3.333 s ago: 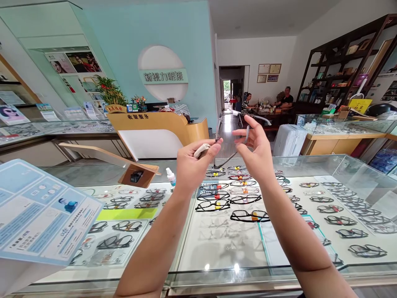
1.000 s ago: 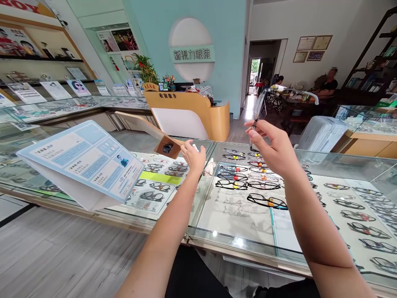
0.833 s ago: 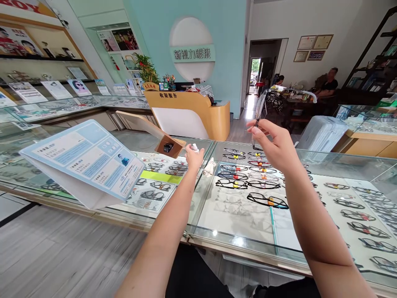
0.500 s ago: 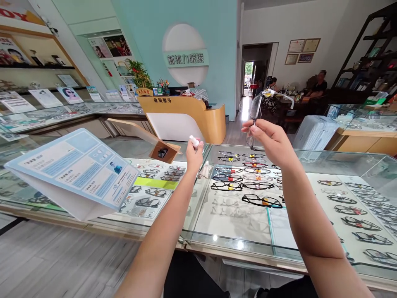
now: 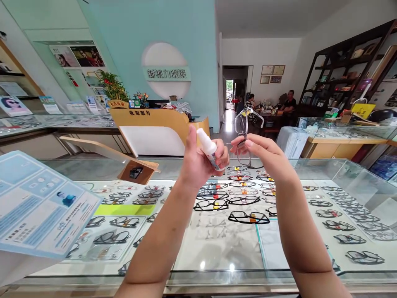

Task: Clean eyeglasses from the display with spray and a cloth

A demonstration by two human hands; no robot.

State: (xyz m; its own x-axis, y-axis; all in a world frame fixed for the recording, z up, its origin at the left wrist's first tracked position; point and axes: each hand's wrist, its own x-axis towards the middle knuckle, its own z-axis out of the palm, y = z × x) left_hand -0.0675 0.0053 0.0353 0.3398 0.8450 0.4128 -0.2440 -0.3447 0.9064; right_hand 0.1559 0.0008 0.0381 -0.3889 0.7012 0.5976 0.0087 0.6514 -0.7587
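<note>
The left hand (image 5: 197, 165) is closed round a small white bottle (image 5: 207, 147), held up over the far middle of the glass table (image 5: 221, 248). Only the bottle's cap and upper part show; the fingers cover the rest, and its label is too small to read. Just to the right, the right hand (image 5: 266, 155) pinches a pair of clear glasses (image 5: 241, 123) by the lower rim, lens upright. The clear frame is hard to trace against the doorway behind, and one temple drops out of sight behind the fingers. The two hands are near but apart. Rows of frames (image 5: 248, 216) lie under the glass, some of them hidden by the forearms. A blue leaflet (image 5: 40, 207) near left is cut off by the picture edge. A tilted mirror (image 5: 108, 154) stands far left.
</note>
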